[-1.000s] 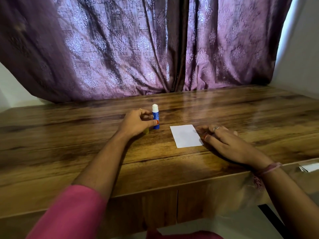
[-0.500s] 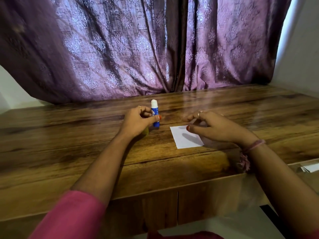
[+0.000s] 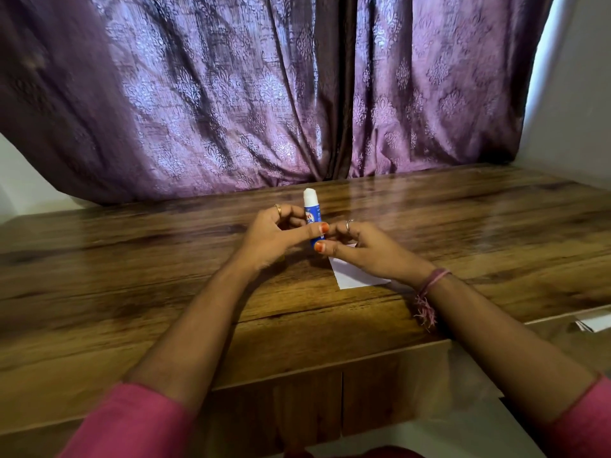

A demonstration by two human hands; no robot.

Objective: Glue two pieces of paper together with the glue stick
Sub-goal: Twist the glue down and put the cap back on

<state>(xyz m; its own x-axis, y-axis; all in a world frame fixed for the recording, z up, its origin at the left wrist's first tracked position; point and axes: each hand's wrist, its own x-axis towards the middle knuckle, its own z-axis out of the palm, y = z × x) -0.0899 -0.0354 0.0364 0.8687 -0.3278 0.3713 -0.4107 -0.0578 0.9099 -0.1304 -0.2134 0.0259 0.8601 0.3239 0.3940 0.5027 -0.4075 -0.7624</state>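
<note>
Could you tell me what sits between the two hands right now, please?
In the head view, the glue stick stands upright between the left hand and right hand, held by both.

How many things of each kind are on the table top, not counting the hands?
Glue stick: 1, upright, held by the left hand and right hand.
White paper: 1 visible, partly under the right hand.
Total: 2

Blue glue stick [image 3: 312,219] with white cap, white paper [image 3: 351,277], purple damask-patterned curtain [image 3: 231,94], pink sleeves [image 3: 132,421]
</note>
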